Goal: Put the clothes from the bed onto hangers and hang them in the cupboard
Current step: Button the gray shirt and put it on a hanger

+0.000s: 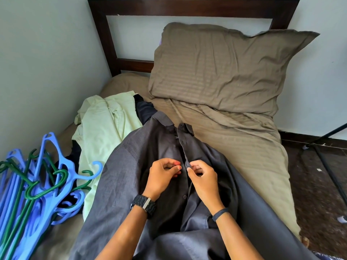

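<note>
Grey shirt (131, 184) lies face-up on the bed (244, 139), collar far, hem near; placket runs near-to-far between both hands. Right hand (201, 177) pinches the placket edge; left hand (163, 173) is curled on the other front panel just beside it, grip unclear. Likely working a button. Hangers (37, 184), blue and green, piled at near left, closer to the left hand. Pale green garment (105, 128) lies between shirt and hangers. Pillow (225, 72) far.
</note>
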A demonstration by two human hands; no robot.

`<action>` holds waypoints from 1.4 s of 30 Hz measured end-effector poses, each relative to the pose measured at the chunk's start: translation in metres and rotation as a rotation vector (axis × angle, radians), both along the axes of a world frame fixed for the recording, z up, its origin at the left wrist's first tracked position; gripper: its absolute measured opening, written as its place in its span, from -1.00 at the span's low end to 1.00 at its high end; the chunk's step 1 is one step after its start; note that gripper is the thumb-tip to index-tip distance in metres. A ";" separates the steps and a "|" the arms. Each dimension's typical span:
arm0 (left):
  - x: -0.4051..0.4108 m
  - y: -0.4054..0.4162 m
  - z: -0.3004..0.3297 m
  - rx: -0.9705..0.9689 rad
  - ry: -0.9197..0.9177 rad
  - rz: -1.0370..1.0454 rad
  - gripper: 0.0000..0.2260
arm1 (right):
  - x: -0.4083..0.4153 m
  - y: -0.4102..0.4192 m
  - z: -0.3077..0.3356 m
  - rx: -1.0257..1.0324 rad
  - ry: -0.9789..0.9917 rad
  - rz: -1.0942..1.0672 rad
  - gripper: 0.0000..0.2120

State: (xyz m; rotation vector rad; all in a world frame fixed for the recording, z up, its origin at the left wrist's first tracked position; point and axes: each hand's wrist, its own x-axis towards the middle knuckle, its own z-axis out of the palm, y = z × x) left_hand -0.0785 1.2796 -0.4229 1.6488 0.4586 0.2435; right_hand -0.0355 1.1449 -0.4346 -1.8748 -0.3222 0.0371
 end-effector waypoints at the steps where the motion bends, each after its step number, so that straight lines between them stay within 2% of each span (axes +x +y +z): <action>1: 0.000 -0.002 0.001 -0.015 -0.010 0.006 -0.91 | -0.002 0.001 0.002 -0.024 -0.045 -0.002 -0.84; 6: 0.000 -0.006 0.000 -0.053 -0.040 0.022 -0.90 | -0.009 0.000 0.010 -0.093 -0.225 -0.005 -0.93; 11: -0.003 -0.008 0.000 -0.035 -0.070 0.006 -0.88 | -0.013 0.000 0.015 -0.167 -0.279 0.044 -0.94; 20: -0.004 -0.011 0.004 0.010 -0.053 -0.005 -0.84 | -0.010 -0.001 0.022 -0.211 -0.212 0.083 -0.92; 24: -0.004 -0.009 0.004 0.044 -0.045 0.022 -0.83 | -0.007 -0.001 0.025 -0.185 -0.087 0.141 -0.77; 31: -0.005 -0.015 0.004 0.162 0.021 0.069 -0.76 | -0.004 -0.001 0.026 -0.174 0.007 0.139 -0.90; 34: -0.005 -0.016 0.005 0.214 0.029 0.058 -0.77 | -0.008 0.000 0.024 -0.178 -0.013 0.106 -0.91; 39: -0.004 -0.020 0.012 0.126 0.007 0.030 -0.85 | -0.010 -0.001 0.027 -0.202 -0.065 0.039 -0.96; 42: -0.005 -0.018 0.009 0.065 -0.021 0.050 -0.80 | -0.009 -0.002 0.026 -0.185 -0.042 0.059 -0.95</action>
